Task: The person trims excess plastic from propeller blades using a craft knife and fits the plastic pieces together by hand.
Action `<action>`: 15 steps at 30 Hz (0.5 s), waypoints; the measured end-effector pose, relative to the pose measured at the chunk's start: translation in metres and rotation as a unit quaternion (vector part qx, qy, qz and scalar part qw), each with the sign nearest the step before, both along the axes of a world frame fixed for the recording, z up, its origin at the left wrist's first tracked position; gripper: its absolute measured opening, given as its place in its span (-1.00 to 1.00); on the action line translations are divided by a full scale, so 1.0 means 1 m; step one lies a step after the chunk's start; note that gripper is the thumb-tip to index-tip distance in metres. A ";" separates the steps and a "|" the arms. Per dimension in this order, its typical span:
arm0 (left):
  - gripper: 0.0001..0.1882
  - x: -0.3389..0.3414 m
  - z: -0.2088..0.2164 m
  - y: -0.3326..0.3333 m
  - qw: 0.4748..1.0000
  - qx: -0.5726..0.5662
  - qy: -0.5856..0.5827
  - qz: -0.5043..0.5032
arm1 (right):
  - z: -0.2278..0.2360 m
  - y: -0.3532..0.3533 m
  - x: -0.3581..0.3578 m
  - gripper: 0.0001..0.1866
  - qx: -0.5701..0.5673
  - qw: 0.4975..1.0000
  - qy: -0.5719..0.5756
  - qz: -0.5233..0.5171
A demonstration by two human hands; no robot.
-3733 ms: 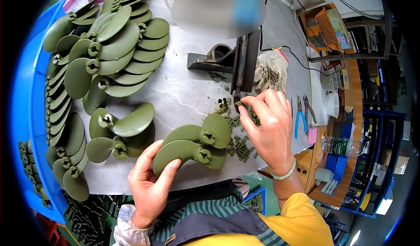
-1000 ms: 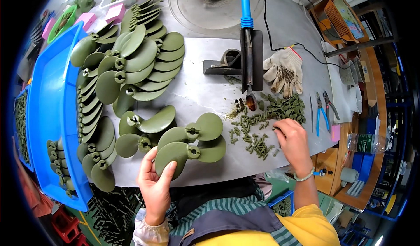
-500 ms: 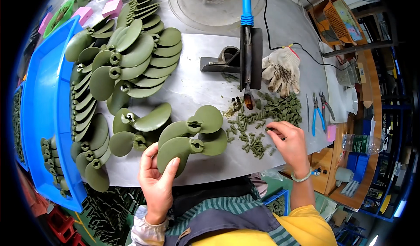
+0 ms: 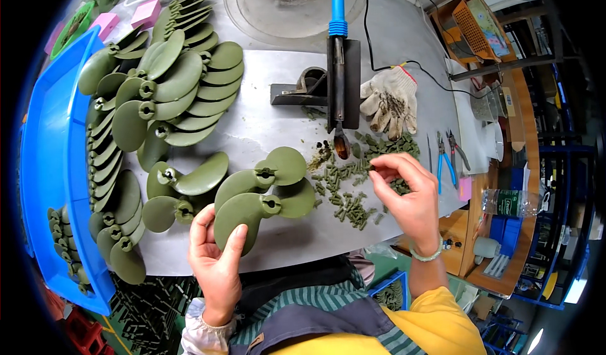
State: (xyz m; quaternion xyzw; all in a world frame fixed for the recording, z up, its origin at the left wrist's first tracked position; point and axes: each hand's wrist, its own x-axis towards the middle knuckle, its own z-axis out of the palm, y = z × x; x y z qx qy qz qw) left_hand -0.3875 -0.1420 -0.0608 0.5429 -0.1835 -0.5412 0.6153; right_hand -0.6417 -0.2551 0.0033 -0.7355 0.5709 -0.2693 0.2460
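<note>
My left hand (image 4: 216,265) grips a pair of olive-green two-bladed plastic propellers (image 4: 238,219) by one blade, above the table's front edge. The two overlap, and a round hub with a slotted hole shows on each. To the right, my right hand (image 4: 411,197) hovers with thumb and forefinger apart and nothing visible between them. Below and beside its fingertips lie small green plastic stubs (image 4: 350,211) and flat green scraps (image 4: 396,147). A soldering iron (image 4: 338,83) with a blue handle rests on a metal stand (image 4: 303,90), its tip browned, just beyond the stubs.
Stacked green propellers (image 4: 180,77) cover the table's left side beside a blue tray (image 4: 53,140). A stained white glove (image 4: 391,102) lies right of the iron. Blue-handled pliers (image 4: 445,169) and red-handled pliers (image 4: 457,148) lie farther right. The iron's black cable crosses the back.
My right thumb and forefinger have parted from a pinch, and the hand has risen slightly away from the stubs. My left hand still holds the propellers. The whole view has shifted a little.
</note>
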 end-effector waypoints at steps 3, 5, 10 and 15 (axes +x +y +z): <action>-0.51 -0.002 0.001 -0.003 1.000 -0.008 -0.024 0.006 | -0.001 -0.009 0.014 -0.81 -0.064 0.996 0.060 0.032; -0.51 -0.003 0.000 -0.004 1.000 -0.010 -0.022 0.007 | -0.003 -0.015 0.017 -0.81 -0.083 0.991 0.090 0.048; -0.50 -0.003 -0.001 -0.007 1.000 -0.011 -0.023 0.009 | -0.005 -0.024 0.029 -0.85 -0.129 0.977 0.148 0.083; -0.49 -0.003 -0.003 -0.008 1.000 -0.008 -0.021 0.003 | -0.006 -0.031 0.036 -0.85 -0.159 0.961 0.196 0.114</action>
